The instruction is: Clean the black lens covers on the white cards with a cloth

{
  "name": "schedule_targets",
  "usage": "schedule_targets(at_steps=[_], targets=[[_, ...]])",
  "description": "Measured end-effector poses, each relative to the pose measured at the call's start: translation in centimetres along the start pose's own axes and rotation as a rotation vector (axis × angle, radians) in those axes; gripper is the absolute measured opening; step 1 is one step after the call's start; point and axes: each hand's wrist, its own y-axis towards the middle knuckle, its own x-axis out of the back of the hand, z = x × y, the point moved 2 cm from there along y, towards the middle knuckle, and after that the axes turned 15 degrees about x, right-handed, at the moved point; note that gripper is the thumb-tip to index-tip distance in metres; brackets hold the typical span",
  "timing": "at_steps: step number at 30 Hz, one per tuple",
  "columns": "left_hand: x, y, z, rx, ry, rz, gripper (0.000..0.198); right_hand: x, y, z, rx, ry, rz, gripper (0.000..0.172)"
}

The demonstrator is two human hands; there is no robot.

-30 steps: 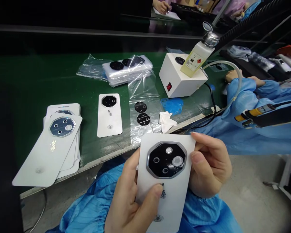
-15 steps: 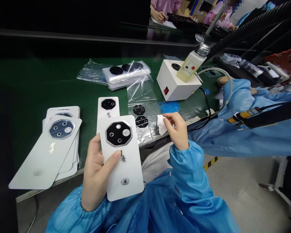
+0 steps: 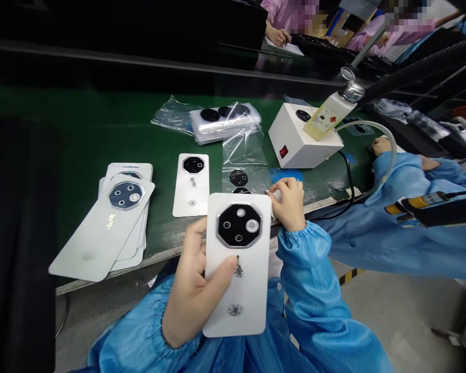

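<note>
Head camera, and the action is at lower centre: the left hand grips a white card upright, with its fingers wrapped behind and its thumb pressed on the front, just below a black octagonal camera lens with a silver rim. Right beside the card's upper right corner, the right hand is closed in a pinch on a white wipe, mostly buried in the fingers.

Up on the green bench mat, a fanned stack of lens cards sits at left, and a single lens card lies just past the held one. Behind it are a clear plastic bag with black lenses and a wrapped bundle of cards. At upper right, a plastic bottle with a metal top leans on a white box with a red switch. Far right, a co-worker's blue sleeve reaches across.
</note>
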Motion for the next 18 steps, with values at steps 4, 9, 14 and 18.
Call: schedule_targets(at_steps=[4,9,14,18], targets=[[-0.3,-0.9,-0.4,-0.022,-0.011,0.025,0.036,1.7,-0.3,1.2,0.055,0.147,-0.144,0.007],[-0.4,-1.4,-0.9,-0.025,0.008,0.047,0.040,5.5,-1.6,5.3,0.026,0.753,-0.370,0.009],[-0.2,-1.6,-0.9,-0.064,0.068,0.062,0.042,8.2,-2.9,9.1,0.092,0.855,-0.375,0.014],[0.0,-1.8,-0.8,-0.093,0.104,0.028,0.043,9.1,-3.8,10.6,0.122,0.806,-0.320,0.019]])
